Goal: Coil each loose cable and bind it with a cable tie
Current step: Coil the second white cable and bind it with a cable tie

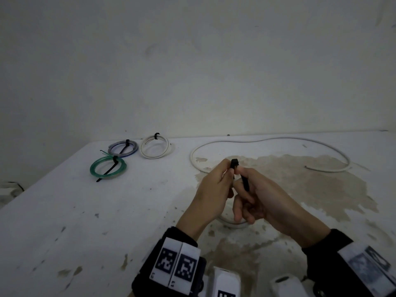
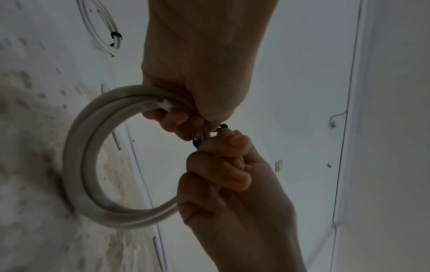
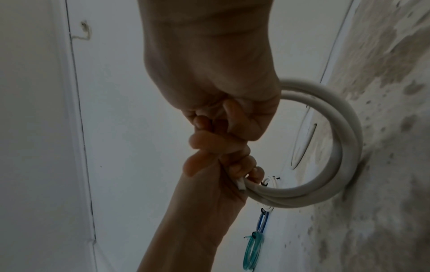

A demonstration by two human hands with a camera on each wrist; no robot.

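A white cable coil (image 2: 79, 165) hangs just above the table, and my left hand (image 2: 186, 125) grips its top with curled fingers. A black cable tie (image 1: 234, 163) wraps the coil at that spot, its head sticking up between my two hands. My right hand (image 1: 242, 174) pinches the tie's tail (image 1: 246, 184) between thumb and fingers. In the head view my hands hide most of the coil; only a low arc (image 1: 228, 222) shows. In the right wrist view the coil (image 3: 346, 147) curves out to the right of my right hand (image 3: 209, 125).
Three bound coils lie at the table's back left: green (image 1: 108, 167), blue-grey (image 1: 123, 148) and white (image 1: 154, 146). A long loose white cable (image 1: 278, 139) snakes along the back right. The table (image 1: 85, 221) is white with brown stains. A wall stands right behind it.
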